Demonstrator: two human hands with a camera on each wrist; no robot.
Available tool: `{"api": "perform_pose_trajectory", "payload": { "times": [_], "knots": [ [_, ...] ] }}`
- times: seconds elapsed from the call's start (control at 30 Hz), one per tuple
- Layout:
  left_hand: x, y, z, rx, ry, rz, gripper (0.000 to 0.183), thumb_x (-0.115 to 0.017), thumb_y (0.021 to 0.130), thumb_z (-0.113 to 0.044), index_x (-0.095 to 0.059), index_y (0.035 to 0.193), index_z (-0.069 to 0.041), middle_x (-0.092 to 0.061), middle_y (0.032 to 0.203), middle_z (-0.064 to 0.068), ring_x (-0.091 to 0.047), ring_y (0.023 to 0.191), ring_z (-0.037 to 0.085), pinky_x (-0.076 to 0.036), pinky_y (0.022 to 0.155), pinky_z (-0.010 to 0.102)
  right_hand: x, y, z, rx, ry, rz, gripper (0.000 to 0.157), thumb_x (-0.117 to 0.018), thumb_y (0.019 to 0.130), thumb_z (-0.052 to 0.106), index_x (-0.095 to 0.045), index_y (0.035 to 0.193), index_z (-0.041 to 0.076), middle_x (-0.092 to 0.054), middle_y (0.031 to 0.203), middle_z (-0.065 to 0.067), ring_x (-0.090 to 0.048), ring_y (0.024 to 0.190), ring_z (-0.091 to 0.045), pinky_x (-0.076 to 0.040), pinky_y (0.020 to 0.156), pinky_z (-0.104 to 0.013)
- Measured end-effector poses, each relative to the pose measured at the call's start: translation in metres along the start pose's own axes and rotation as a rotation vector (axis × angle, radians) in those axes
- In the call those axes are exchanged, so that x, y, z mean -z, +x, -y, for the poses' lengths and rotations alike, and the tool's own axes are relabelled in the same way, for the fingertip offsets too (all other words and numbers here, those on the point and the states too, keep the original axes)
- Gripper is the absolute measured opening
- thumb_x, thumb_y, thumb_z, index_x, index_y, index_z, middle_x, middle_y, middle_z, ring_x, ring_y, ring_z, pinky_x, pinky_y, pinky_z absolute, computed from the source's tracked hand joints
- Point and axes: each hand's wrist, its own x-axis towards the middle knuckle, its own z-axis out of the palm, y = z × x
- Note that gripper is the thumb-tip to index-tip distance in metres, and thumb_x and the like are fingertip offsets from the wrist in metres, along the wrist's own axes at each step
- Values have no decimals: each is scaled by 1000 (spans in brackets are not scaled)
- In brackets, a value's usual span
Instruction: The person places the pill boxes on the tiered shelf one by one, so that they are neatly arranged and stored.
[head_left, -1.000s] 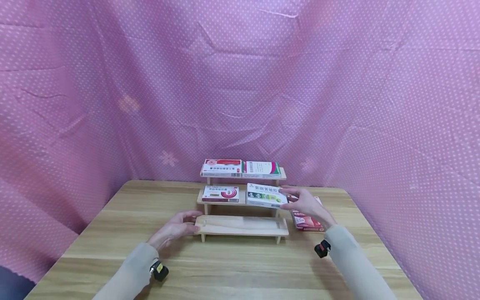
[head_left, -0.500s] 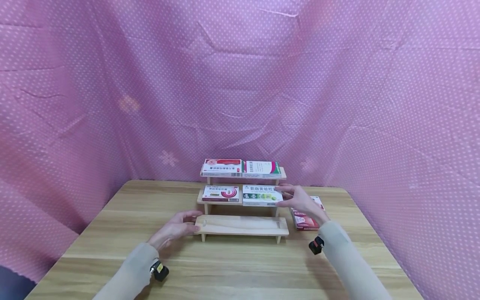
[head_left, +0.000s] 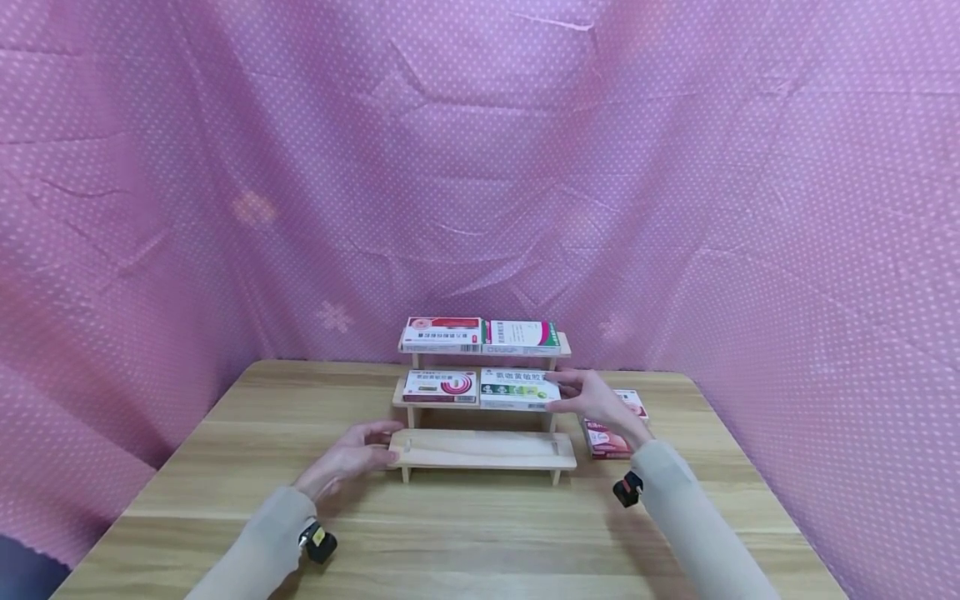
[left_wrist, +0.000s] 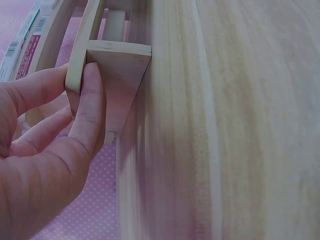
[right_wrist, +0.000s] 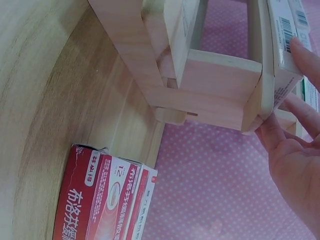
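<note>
My left hand (head_left: 348, 457) pinches the left end of the bottom board of a three-tier wooden display rack (head_left: 483, 450); in the left wrist view thumb and finger lie on either face of that board (left_wrist: 77, 60). On the middle tier, a white and green medicine box (head_left: 517, 389) lies flat at the right. My right hand (head_left: 596, 402) grips its right end, and in the right wrist view the thumb sits on the barcoded side of the box (right_wrist: 285, 47). Left of it, close alongside, lies a white medicine box with pink rings (head_left: 440, 386).
The top tier carries a red and white medicine box (head_left: 442, 333) and a white and green one with a magenta curve (head_left: 521, 334). Red and pink medicine boxes (head_left: 609, 442) lie on the wooden table (head_left: 465, 533) right of the rack. Pink dotted cloth (head_left: 480, 167) hangs behind and beside the table.
My right hand has moved left with the white and green medicine box, which has gone from slanted to straight, next to the pink-ringed box. The left hand has stayed on the rack.
</note>
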Motion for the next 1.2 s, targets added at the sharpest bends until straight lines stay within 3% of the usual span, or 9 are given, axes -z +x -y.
{"api": "perform_pose_trajectory", "payload": {
  "times": [0.5, 0.7, 0.83, 1.03, 1.2],
  "knots": [
    [2, -2, 0, -19, -38, 59, 66, -67, 84, -4, -42, 145, -1, -56, 128, 23, -63, 99, 22, -56, 92, 38, 0, 0, 0, 11, 36, 21, 65, -79, 82, 17, -53, 140, 5, -40, 152, -20, -43, 137, -37, -47, 105, -36],
    [2, -3, 0, -18, -40, 64, 67, -67, 84, -4, -41, 146, -1, -56, 127, 22, -63, 97, 22, -56, 91, 38, 2, -3, 1, 15, 71, 29, 76, -79, 81, 17, -42, 146, 2, -37, 154, -20, -38, 141, -35, -39, 112, -41],
    [3, -2, -3, -17, -42, 56, 67, -67, 83, -3, -42, 145, -1, -56, 127, 23, -64, 96, 22, -56, 91, 38, 5, -5, 1, 25, 91, 19, 81, -79, 82, 18, -36, 149, 2, -37, 155, -18, -38, 141, -34, -40, 111, -38],
    [2, -1, -1, -22, -60, 66, 67, -67, 83, -1, -42, 144, 2, -55, 126, 23, -64, 96, 21, -56, 90, 37, 10, -13, -3, 19, 143, -12, 71, -74, 87, 18, -40, 147, 2, -43, 151, -19, -44, 138, -34, -45, 108, -34],
    [3, 1, 3, -37, -60, 83, 66, -67, 84, -2, -41, 145, 2, -54, 127, 24, -63, 97, 21, -56, 91, 36, 15, -19, -11, 17, 78, -74, 58, -71, 90, 28, -52, 141, 6, -55, 141, -15, -52, 131, -31, -49, 104, -36]
  ]
}}
